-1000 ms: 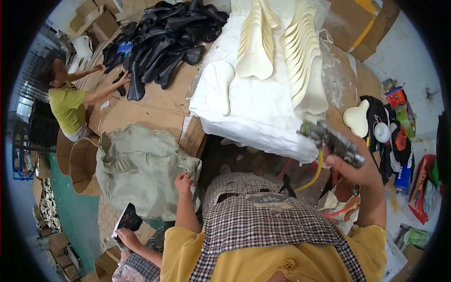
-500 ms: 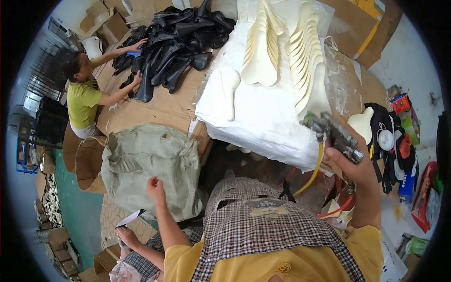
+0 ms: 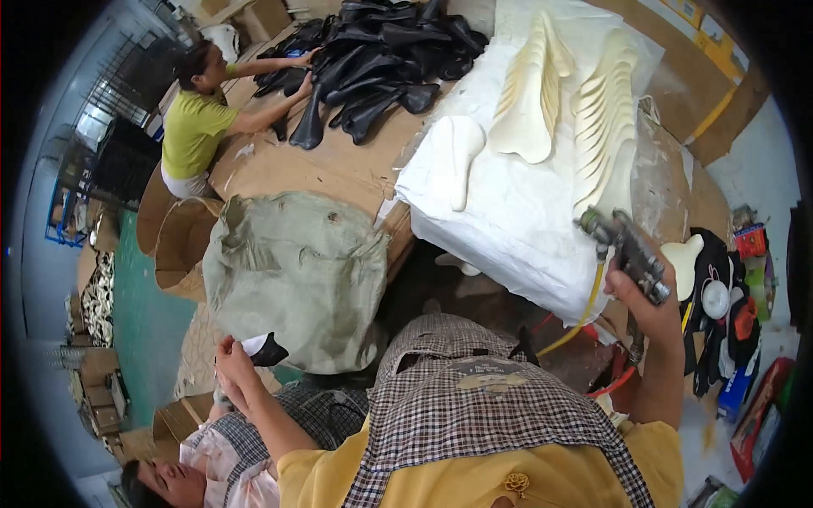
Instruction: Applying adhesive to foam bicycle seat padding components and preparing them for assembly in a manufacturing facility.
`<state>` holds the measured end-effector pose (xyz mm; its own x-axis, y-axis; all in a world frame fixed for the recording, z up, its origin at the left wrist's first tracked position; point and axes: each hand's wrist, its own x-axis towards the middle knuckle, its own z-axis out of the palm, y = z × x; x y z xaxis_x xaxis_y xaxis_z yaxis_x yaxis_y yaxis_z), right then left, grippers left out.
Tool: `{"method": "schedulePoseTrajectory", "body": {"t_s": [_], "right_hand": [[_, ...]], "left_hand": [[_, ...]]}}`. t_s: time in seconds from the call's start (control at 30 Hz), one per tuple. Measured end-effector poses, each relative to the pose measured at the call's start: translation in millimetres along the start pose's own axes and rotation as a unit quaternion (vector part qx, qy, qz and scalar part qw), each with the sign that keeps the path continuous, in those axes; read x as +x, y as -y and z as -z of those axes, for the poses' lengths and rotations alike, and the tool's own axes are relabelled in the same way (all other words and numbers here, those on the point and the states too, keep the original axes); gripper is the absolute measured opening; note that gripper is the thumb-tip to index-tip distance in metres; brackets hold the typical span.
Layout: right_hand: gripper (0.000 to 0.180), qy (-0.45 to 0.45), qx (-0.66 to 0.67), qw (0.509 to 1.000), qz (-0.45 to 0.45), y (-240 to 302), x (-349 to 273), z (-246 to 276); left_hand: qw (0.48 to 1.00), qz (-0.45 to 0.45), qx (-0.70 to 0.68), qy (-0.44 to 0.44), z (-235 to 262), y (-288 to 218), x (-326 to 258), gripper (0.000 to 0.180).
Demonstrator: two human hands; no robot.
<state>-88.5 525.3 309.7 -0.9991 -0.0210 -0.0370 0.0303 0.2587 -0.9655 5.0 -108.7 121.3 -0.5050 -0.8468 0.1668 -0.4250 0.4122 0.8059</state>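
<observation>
At right, by near edge of white-covered table [image 3: 508,203]: metal spray gun [image 3: 633,254] with yellow hose [image 3: 590,311], gripped in right hand [image 3: 647,306]; farther, cream saddle-shaped pads [image 3: 529,127], overlapping rows; near left, left hand [image 3: 235,362], fingers bent at black-and-white piece [image 3: 270,350], cannot tell whether gripping

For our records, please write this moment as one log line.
right hand: holds spray gun; left hand: at black-and-white piece, grip unclear; pale pieces: on white sheet; black pieces: on cardboard
</observation>
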Motion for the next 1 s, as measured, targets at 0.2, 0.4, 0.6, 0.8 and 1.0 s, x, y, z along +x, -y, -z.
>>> {"method": "schedulePoseTrajectory", "body": {"t_s": [0.2,0.4,0.6,0.8,1.0], "right_hand": [[0.051,0.028,-0.028,0.999,0.021,-3.3,0.6,5.8],[0.053,-0.004,-0.091,0.995,0.043,-10.6,2.0,6.1],[0.052,-0.019,-0.028,0.999,0.016,-15.6,-3.8,11.2],[0.044,-0.100,0.045,0.994,0.009,-15.5,-10.0,2.0],[0.054,-0.079,0.044,0.995,-0.039,-62.2,-23.8,10.1]], "left_hand": [[0.997,-0.032,0.042,-0.056,14.7,-9.4,-20.8,0.022],[0.924,-0.181,0.335,-0.025,20.3,-47.1,-34.0,0.030],[0.816,-0.203,0.537,0.068,14.5,-52.5,-46.2,0.028],[0.824,-0.102,0.541,0.134,12.3,4.4,-8.3,0.022],[0.916,-0.159,0.295,0.219,0.7,-112.0,-12.9,0.017]]}}
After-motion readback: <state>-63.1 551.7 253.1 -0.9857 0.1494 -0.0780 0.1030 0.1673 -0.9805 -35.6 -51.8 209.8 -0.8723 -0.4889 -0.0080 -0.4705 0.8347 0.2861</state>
